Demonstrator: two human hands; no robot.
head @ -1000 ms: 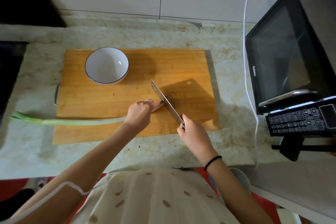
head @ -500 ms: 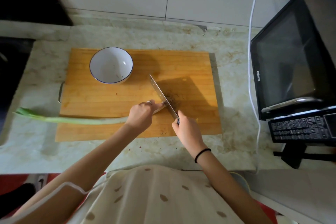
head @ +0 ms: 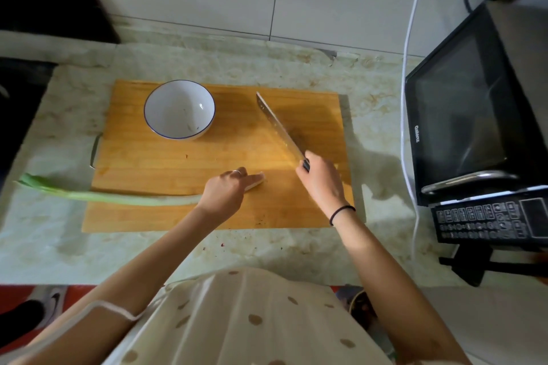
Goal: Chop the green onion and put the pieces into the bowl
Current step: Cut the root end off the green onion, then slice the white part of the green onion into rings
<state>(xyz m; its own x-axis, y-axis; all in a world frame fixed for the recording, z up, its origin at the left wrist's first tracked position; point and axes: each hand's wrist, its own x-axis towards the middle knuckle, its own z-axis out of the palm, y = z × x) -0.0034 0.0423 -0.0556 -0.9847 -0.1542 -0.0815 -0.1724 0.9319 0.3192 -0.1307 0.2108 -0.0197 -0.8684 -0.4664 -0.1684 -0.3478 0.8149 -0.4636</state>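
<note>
A long green onion point(head: 118, 197) lies across the wooden cutting board point(head: 166, 163), its green end hanging off the left onto the counter. My left hand point(head: 226, 191) grips its white end, whose cut tip point(head: 257, 182) pokes out past my fingers. My right hand point(head: 320, 179) holds the handle of a cleaver point(head: 278, 124), the blade raised and angled away to the upper left, off to the right of the onion. A white bowl with a blue rim point(head: 179, 109) stands on the board's far left part.
A black microwave point(head: 474, 115) with its door hanging open fills the right side, close to the board's right edge. A white cable point(head: 407, 68) runs down the wall beside it. A dark sink edge point(head: 17, 92) lies at the far left.
The cleaver was down at the onion's white end beside my left hand; my right hand has since lifted it and swung it away to the right. My left hand keeps its hold on the onion.
</note>
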